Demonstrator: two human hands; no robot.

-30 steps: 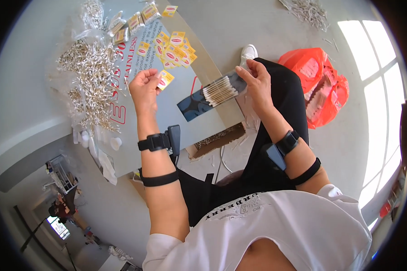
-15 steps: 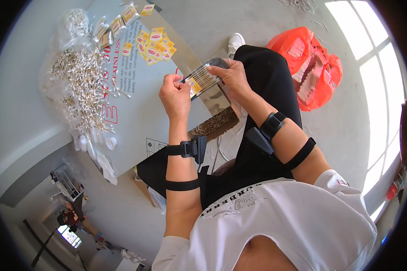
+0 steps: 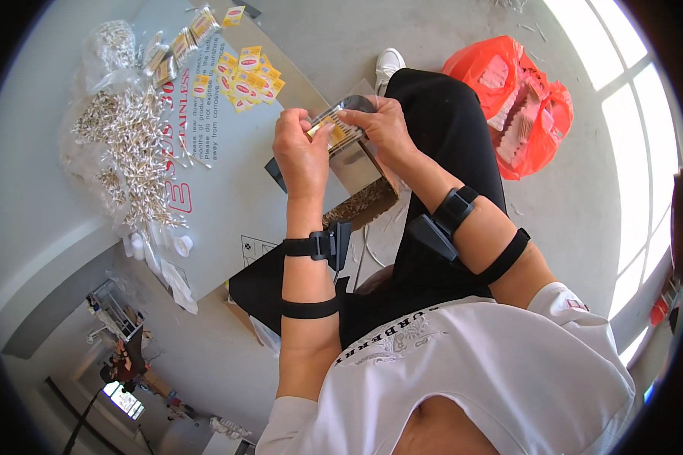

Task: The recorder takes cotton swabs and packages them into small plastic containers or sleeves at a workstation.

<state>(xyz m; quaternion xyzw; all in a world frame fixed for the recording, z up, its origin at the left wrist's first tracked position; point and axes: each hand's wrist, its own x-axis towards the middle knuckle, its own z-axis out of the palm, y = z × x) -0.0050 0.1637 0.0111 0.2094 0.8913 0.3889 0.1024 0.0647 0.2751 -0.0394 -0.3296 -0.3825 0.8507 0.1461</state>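
A small clear bag of cotton swabs (image 3: 349, 136) is held between my two hands above the table's right edge. A yellow-and-white printed card (image 3: 329, 124) lies against the swabs at the bag's left end. My left hand (image 3: 303, 148) is closed, its thumb and fingers pinching at the card. From the right, my right hand (image 3: 387, 129) grips the bag with its thumb on top. Just beyond the bag is a dark rounded piece (image 3: 358, 103), partly covered by it. More yellow cards (image 3: 247, 79) lie in a loose heap beyond my left hand.
Loose cotton swabs (image 3: 129, 144) spill from clear plastic on the table's left. Several filled packets (image 3: 182, 45) stand in a row at the back. An open cardboard box of swabs (image 3: 364, 203) sits below my hands. A red plastic bag (image 3: 520, 106) rests on the floor at right.
My left hand has shifted a little right and upward, closer to my right hand. The yellow card now sits farther along over the swabs. A dark flat piece shows beside my left wrist.
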